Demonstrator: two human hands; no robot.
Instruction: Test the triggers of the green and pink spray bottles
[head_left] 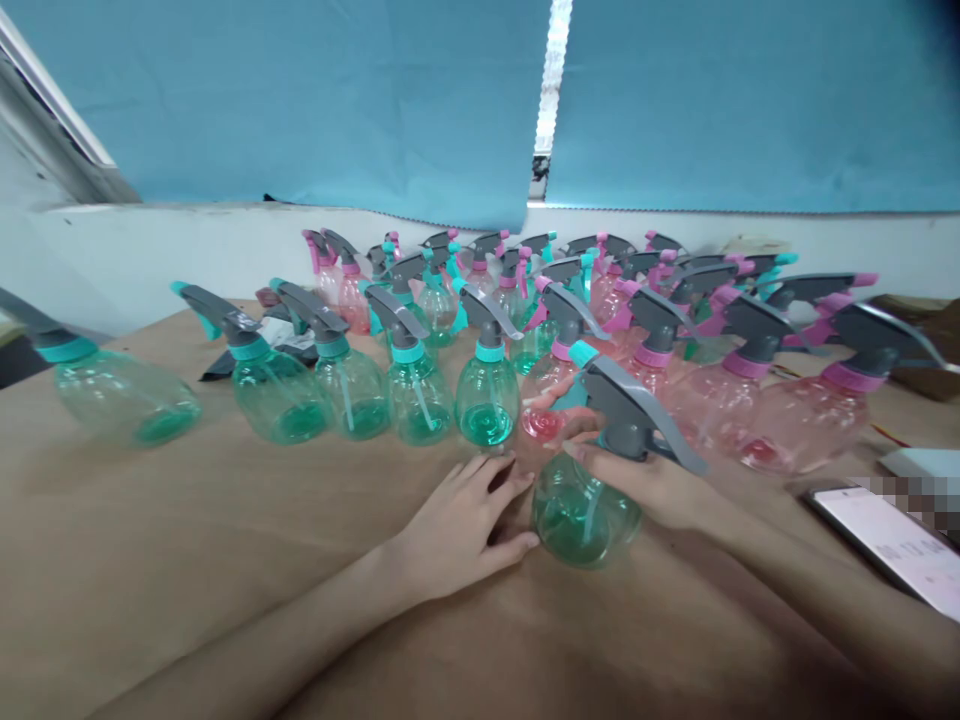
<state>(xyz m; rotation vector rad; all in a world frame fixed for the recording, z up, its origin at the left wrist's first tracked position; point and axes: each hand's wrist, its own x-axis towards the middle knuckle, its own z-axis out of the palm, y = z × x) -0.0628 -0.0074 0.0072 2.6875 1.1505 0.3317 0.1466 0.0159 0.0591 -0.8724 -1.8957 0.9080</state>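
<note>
Gripping is done at the neck: the right hand point(660, 485) is closed around the shoulder of a green spray bottle point(581, 520), just under its grey trigger head point(634, 405), slightly right of centre in the lower half of the frame. The left hand point(457, 530) lies open on the brown surface point(187, 570), fingers loosely spread, immediately left of the bottle's belly. Its thumb tip is at the plastic, though real contact cannot be confirmed. Whether the base rests on the surface or is raised a little cannot be told either.

The bottle looks empty and thin-walled, so it is judged light and somewhat top-heavy under the trigger head. The rounded belly is smooth and see-through, likely to slip and to dent if squeezed. The collar below the head is judged the stiffest part, and the present hold there is well placed. The long lever is best left unpressed.

Behind, across the middle of the frame, a row of green bottles point(349, 385) stands to the left and pink bottles point(757, 405) crowd to the right — all close enough to be toppled by a careless sweep. A phone point(892, 545) lies at the lower right edge.
</note>
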